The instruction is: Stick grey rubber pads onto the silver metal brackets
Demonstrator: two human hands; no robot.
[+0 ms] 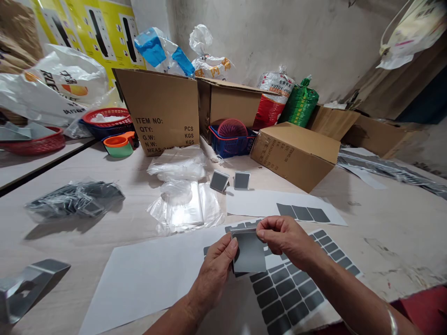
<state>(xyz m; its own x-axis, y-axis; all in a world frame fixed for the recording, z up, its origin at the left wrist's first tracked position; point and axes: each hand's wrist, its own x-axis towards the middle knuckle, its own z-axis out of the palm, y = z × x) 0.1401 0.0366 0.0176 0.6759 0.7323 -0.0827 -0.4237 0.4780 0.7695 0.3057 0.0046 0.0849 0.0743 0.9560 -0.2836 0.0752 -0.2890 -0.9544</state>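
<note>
Two bare hands are brought together over a tabletop (131,228), with a grey piece (249,253) held up between them. The piece's left edge is clamped between the thumb and fingers of the left hand (218,265), the thumb being laid across its near face. Its upper right corner is pinched by the thumb and forefinger of the right hand (288,237); whether the piece itself or a thin layer on it is gripped there cannot be told.

Directly beneath the fingers, a sheet of dark grey labels (281,295) is partly covered by the hands and the piece. To the left of the fingers, a blank white sheet (139,274) is spread. Just beyond the fingertips, three dark rectangles are seen on a white strip (251,202), and behind it two small stands with grey faces (241,180) are set side by side. Clear plastic bags (186,209) are heaped beyond the left hand.

Well to the left of the fingers, a bent metal bracket (35,284) and a bagged bundle of dark pieces (78,200) are laid out. Farthest from the fingers, a blue basket (232,146) is flanked by a printed upright carton (160,107) and a tilted carton (296,153), with a green sack (301,102) placed behind.
</note>
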